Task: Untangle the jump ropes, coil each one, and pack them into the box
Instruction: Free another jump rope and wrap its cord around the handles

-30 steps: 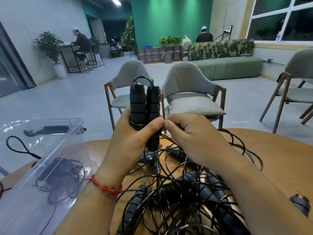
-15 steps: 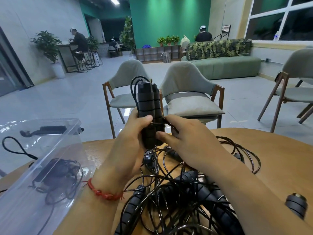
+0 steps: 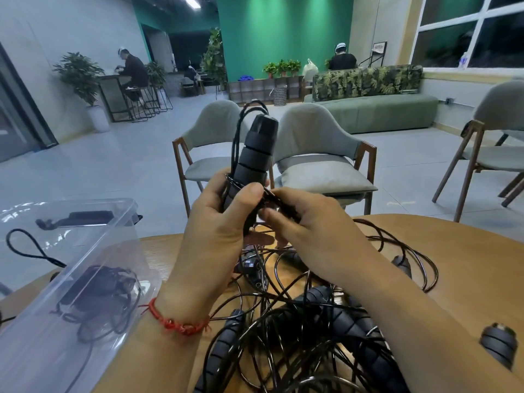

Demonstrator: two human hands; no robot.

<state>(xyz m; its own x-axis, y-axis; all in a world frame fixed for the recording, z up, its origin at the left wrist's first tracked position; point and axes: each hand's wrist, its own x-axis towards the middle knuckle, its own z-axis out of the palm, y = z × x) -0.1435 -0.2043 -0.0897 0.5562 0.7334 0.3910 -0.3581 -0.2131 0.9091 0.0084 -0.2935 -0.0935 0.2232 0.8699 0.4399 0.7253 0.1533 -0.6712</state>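
My left hand [image 3: 224, 222] grips a pair of black ribbed jump rope handles [image 3: 256, 150], held upright above the table's far edge. Thin black cord loops round the handles just above my thumb. My right hand [image 3: 309, 222] pinches that cord [image 3: 272, 195] beside the handles. Below both hands lies a tangled pile of black jump ropes [image 3: 297, 321] with several more handles in it. A clear plastic box [image 3: 42, 321] sits at the left, with one coiled black rope [image 3: 96, 296] inside.
The round wooden table [image 3: 467, 265] carries the pile. A loose black handle [image 3: 499, 346] lies at the right by my forearm. Two grey chairs [image 3: 320, 154] stand just beyond the table. People sit far back in the room.
The handles have tilted right and turned in my left hand. My right hand has carried the cord round them, so another wrap lies above my thumb.
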